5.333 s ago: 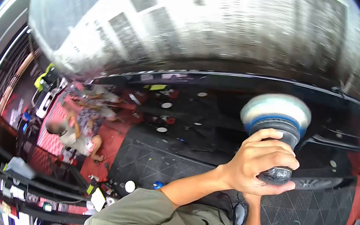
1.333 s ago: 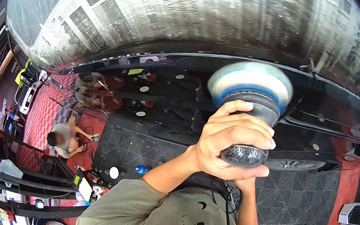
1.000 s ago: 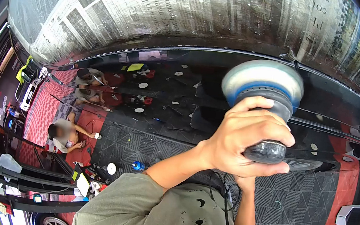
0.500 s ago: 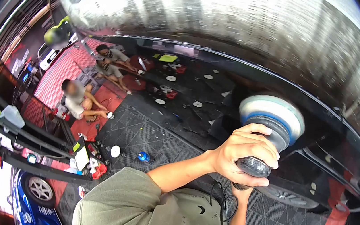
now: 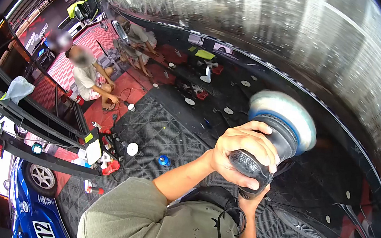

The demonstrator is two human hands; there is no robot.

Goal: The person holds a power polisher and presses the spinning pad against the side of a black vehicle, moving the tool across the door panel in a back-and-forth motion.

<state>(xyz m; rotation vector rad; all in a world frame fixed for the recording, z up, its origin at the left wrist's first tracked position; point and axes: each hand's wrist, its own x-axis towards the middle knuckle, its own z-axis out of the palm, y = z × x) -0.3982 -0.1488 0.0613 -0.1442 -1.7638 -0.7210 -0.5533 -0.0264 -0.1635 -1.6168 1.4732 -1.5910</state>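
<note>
My left hand [image 5: 246,152] wraps over the head of a black polisher [image 5: 286,135], fingers closed and thumb underneath. Lower down, my right hand [image 5: 254,203] is closed around its handle, partly hidden by the tool. The polisher's round white pad [image 5: 291,114] with a blue backing faces the glossy black car side panel [image 5: 336,175]; it is blurred at its rim and appears to be against the panel. A black cord [image 5: 219,227] hangs in a loop in front of my shirt.
Another person [image 5: 86,75] sits on the floor at left. A blue-capped bottle [image 5: 164,160], a white round pad [image 5: 132,149] and a cart of supplies [image 5: 96,150] stand nearby. A blue car [image 5: 29,208] is at lower left; a streaked, shiny surface [image 5: 259,23] spans the top.
The polisher, held in both hands, has shifted slightly left in view. My head view has turned, so the seated person and floor items appear farther right.
</note>
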